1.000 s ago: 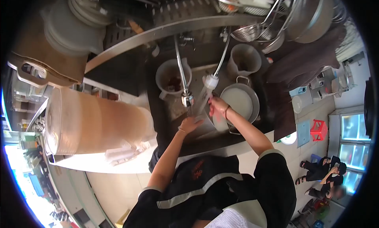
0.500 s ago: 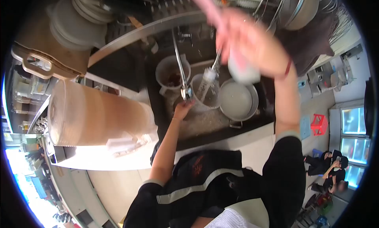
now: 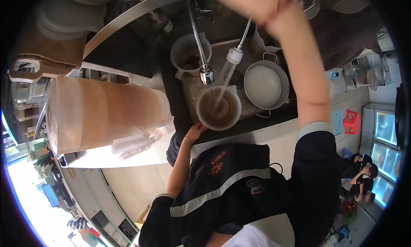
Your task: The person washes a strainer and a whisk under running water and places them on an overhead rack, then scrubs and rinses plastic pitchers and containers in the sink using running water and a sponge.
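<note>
My left hand grips the lower left side of a translucent pitcher at the front of the sink. Water from a white spray tap runs into this pitcher, which holds brownish water. My right hand is raised at the top edge, blurred, its fingers out of sight. Left of the spray tap hangs a chrome tap. A second pitcher with dark reddish-brown bits stands behind at the left. To the right, a two-handled metal pot contains cloudy white liquid.
A large translucent container lies across the view left of the sink. Tan boards with a handle and pale lids are at upper left. A red stool and seated people appear at far right.
My right hand rose from the sink, passing a pink-and-white item at mid-height, and moved to the top edge. The pitcher came forward beneath the running water, with my left hand at its side.
</note>
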Tool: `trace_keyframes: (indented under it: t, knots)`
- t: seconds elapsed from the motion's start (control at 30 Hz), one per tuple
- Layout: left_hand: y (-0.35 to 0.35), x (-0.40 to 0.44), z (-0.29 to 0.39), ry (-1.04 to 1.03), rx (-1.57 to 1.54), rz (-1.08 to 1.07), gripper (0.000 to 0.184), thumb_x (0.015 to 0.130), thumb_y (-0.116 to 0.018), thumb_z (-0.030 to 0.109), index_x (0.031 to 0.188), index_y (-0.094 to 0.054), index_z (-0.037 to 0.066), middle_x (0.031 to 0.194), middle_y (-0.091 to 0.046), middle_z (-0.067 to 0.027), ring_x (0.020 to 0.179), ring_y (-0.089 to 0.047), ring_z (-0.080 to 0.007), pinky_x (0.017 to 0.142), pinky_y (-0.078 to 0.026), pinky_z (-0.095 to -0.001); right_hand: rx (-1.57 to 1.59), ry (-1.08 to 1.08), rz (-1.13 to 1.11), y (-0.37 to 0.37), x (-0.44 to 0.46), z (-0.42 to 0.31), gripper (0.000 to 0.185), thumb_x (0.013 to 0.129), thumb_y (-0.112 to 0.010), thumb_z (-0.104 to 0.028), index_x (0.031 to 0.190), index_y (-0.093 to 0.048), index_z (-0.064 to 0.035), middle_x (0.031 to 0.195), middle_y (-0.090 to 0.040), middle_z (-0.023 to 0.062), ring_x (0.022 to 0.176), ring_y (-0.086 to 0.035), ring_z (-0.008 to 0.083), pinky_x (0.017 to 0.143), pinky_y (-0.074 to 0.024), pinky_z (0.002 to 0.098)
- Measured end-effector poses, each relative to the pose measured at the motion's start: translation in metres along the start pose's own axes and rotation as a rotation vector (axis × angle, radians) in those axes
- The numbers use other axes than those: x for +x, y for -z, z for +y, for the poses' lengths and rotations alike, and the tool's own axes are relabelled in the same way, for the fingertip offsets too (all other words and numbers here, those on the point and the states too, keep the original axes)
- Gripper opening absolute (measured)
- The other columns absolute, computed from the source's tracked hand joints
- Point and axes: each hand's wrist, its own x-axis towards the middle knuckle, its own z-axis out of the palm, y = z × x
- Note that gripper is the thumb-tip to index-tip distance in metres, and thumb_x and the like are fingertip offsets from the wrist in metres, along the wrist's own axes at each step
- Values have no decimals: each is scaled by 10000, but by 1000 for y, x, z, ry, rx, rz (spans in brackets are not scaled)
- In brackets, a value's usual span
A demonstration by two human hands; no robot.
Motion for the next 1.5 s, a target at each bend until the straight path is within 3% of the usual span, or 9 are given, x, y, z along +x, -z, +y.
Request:
trace_keyframes:
  t: [0.07, 0.2, 0.6, 0.8, 0.97, 1.03, 1.23, 1.33, 1.5]
  knots:
    - [0, -10, 24, 0, 71, -62, 302, 834, -470, 279, 954, -554, 16, 848, -590, -85, 790, -526, -157, 732, -401, -273, 268, 204, -64, -20, -55, -30, 128, 724, -523, -187, 689, -529, -65, 761, -489, 59, 775, -488, 178, 640, -395, 295]
    - [-9, -12, 25, -106, 306, -201, 310, 821, -464, 307, 891, -571, 25, 812, -600, -127, 781, -571, -233, 713, -420, -326, 310, 275, -510, -59, -160, -55, 276, 690, -592, -269, 945, -553, -171, 1142, -446, 6, 1102, -380, 167, 910, -270, 458]
    - [-1, -16, 5, -105, 450, 72, 330, 803, -466, 317, 884, -559, 11, 878, -553, -220, 863, -521, -353, 742, -412, -410, 95, 514, -606, -209, -302, 53, 427, 766, -480, -334, 1165, -440, -187, 1338, -230, -64, 1248, -157, 88, 1019, -54, 473]
    - [-3, -23, 12, -21, 396, 145, 298, 798, -464, 268, 907, -541, 2, 901, -546, -227, 878, -510, -373, 751, -406, -427, -102, 150, -981, -217, -289, 4, 430, 718, -492, -181, 1127, -453, -55, 1280, -334, 79, 1246, -186, 209, 1022, -106, 437]
    - [-1, -17, 9, -83, 381, 187, 290, 785, -474, 226, 965, -512, 1, 928, -538, -228, 901, -503, -369, 759, -407, -418, 254, 71, -505, -267, -327, -41, 147, 706, -488, -101, 818, -574, -60, 1058, -518, 112, 1124, -379, 260, 987, -225, 410]
    - [8, -15, 10, -135, 408, 174, 300, 782, -475, 214, 990, -500, -1, 935, -535, -228, 908, -503, -363, 764, -407, -411, 258, -245, -1072, -279, -324, -50, 174, 696, -494, -73, 851, -572, -79, 953, -549, 78, 975, -486, 239, 896, -337, 363]
    - [33, 0, 55, -46, 46, 699, 433, 818, -446, 341, 1077, -473, -4, 1034, -525, -197, 1013, -482, -296, 851, -370, -343, 514, -209, -666, -264, -319, -57, 163, 699, -491, -55, 840, -564, -92, 841, -544, 53, 821, -513, 240, 742, -385, 344]
    - [28, 8, 84, 339, -303, 339, 565, 817, -377, 494, 1103, -464, 15, 1085, -514, -144, 1055, -454, -258, 880, -343, -325, 645, -280, -625, -250, -296, -53, 182, 650, -509, -36, 810, -554, -110, 876, -538, 44, 851, -505, 229, 739, -372, 341]
    - [-6, 44, 57, -125, -447, -101, 732, 776, -319, 614, 1197, -362, 16, 1160, -449, -123, 1087, -410, -254, 883, -330, -352, 630, -201, -538, -203, -257, -79, 177, 619, -545, -61, 788, -545, -114, 801, -515, 41, 826, -494, 222, 731, -371, 337]
